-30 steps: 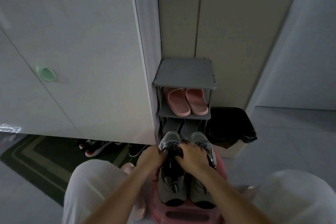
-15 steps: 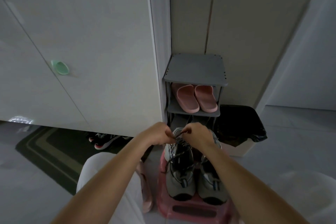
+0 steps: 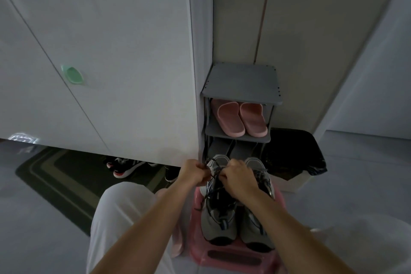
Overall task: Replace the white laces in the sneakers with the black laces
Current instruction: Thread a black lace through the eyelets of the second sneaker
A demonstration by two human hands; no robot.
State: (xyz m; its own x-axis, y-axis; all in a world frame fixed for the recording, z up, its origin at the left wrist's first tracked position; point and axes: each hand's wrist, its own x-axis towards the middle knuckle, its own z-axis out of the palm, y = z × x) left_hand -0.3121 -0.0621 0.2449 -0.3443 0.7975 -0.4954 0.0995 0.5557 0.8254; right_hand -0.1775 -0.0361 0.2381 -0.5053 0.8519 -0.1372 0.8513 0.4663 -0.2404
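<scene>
At far left a green handle [image 3: 72, 75] is seen on a white cabinet door, with a dark mat [image 3: 55, 176] on the floor below. Toward the centre, the left hand [image 3: 194, 173] is closed around one end of a black lace [image 3: 214, 176]. Just beside it, the right hand [image 3: 239, 179] is pinched shut on the other end, above the left sneaker [image 3: 219, 213]. Both grey sneakers are set side by side on a pink stool [image 3: 231, 258]. Behind them, pink slippers [image 3: 241, 120] are kept on a grey shoe rack [image 3: 242, 87].
</scene>
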